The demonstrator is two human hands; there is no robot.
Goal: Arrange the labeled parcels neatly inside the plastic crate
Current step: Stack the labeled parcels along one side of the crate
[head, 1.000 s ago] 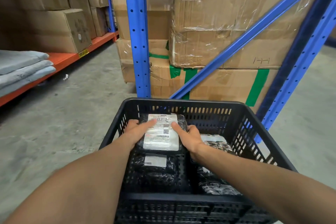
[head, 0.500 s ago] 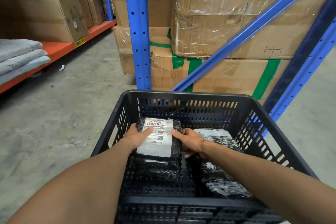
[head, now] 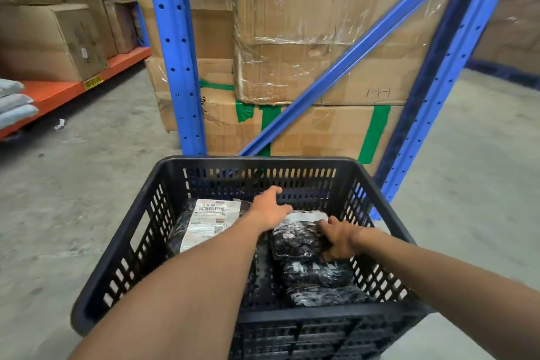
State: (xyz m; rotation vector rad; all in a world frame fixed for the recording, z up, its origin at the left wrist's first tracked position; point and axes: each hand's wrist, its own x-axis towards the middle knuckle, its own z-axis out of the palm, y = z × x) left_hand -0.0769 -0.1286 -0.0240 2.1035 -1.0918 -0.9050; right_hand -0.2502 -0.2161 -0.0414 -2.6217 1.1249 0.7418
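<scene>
While my right hand (head: 339,238) grips the black parcel (head: 298,240) on the crate's (head: 257,164) right side, my left hand (head: 270,209) hovers spread above it. Beside them lies the labeled parcel (head: 204,225).

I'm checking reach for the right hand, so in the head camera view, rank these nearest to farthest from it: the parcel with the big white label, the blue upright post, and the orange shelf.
From the right hand:
1. Parcel with the big white label, in the crate's left half.
2. Blue upright post, beyond the crate, to the left.
3. Orange shelf, far left across the floor.
</scene>
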